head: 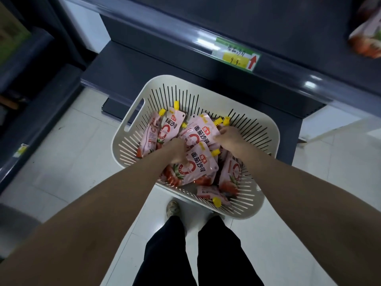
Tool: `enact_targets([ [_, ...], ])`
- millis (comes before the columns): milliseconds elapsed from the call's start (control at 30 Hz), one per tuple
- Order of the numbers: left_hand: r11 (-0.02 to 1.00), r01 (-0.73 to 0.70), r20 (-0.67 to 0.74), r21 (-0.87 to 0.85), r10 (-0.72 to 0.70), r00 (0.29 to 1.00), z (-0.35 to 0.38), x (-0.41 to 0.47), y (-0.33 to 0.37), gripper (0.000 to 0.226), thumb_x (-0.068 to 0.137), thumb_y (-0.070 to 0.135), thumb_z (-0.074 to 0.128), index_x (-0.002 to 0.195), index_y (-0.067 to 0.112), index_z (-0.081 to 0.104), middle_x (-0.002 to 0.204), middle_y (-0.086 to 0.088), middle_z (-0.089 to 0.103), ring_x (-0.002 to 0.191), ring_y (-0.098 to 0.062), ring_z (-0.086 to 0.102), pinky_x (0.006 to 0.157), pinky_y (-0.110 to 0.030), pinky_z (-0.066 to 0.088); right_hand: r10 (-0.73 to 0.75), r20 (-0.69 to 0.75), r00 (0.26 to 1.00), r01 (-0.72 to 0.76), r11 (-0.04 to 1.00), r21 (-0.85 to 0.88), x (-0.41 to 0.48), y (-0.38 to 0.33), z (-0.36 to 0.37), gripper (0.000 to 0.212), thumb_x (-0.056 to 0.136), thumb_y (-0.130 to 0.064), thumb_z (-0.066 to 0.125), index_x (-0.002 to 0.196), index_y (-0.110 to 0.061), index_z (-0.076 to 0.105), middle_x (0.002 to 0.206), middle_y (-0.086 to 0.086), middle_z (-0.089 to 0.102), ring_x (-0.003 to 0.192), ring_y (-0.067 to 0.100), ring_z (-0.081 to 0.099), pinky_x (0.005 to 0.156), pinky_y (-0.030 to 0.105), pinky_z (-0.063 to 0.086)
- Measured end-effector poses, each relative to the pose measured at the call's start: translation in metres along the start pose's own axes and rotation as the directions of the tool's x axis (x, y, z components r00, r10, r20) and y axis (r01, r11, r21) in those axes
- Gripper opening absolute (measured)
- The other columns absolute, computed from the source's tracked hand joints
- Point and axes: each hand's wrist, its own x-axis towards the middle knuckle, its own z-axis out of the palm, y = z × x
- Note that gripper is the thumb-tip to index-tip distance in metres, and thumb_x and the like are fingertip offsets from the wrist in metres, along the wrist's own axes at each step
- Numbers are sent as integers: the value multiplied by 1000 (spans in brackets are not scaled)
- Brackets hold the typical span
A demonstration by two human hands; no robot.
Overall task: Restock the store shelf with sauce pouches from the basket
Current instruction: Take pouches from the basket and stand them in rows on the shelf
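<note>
A: Quick, what step r we on?

B: Pick-up, by my read. Both arms reach down into the basket (268, 122), which sits on the floor (61, 153) right in front of the shelf (247, 21). Left hand (177, 150) pinches the front pouch (201, 164), thumb on its printed face. Right hand (231, 137) lies knuckles-up on the rear pouch (203, 131), fingers curled at its edge. Can't tell if it's really got hold.

A: Anything on the shelf?

B: One blurred pack (367, 36) at the far right, prob. the same kind. The rest of the stock is in the basket, piled loose & overlapping.

A: Next move needs?

B: Imo: firm up both grips, lift clear of the pile w/o dragging the neighbours, then carry up & over the shelf lip, above the price tag (237, 55) w/ the red arrow.

A: Materials?

B: Pouches are soft glossy film, pink, flat w/ rounded corners, and have hard yellow caps (216, 202) at one corner. They'll likely flop & slide, so grip near the spout or a seam. Basket is stiff off-white plastic, a rounded rectangle w/ slatted walls & a slot handle. Shelf is dark & smooth, w/ a clear strip along the front edge. Floor is pale glossy tile.
</note>
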Motion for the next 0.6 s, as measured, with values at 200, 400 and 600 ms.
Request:
enact_targets([
  [200,998,-34,-37,-61,32,999,-1,3,-1,55,71,6,76,118,6,48,110,-10,58,109,-28,56,86,-31,49,-17,-74,997,21,998,64,-4,-11,2,10,84,-13,64,75,-11,66,92,11,68,100,31,64,98,41,47],
  [400,991,-91,74,-94,98,992,-1,7,-9,30,80,12,70,109,8,65,108,-8,66,102,-24,60,84,-27,44,100,153,983,-144,939,313,20,-5,9,29,65,-29,75,93,-23,69,111,10,68,100,26,65,91,41,55],
  [600,977,-107,-3,-183,108,994,-14,2,-22,23,87,12,62,64,16,55,70,0,54,73,-16,53,73,-29,45,161,278,947,-280,839,467,23,-10,12,48,60,-30,86,101,-10,71,111,8,71,104,21,64,97,39,49],
])
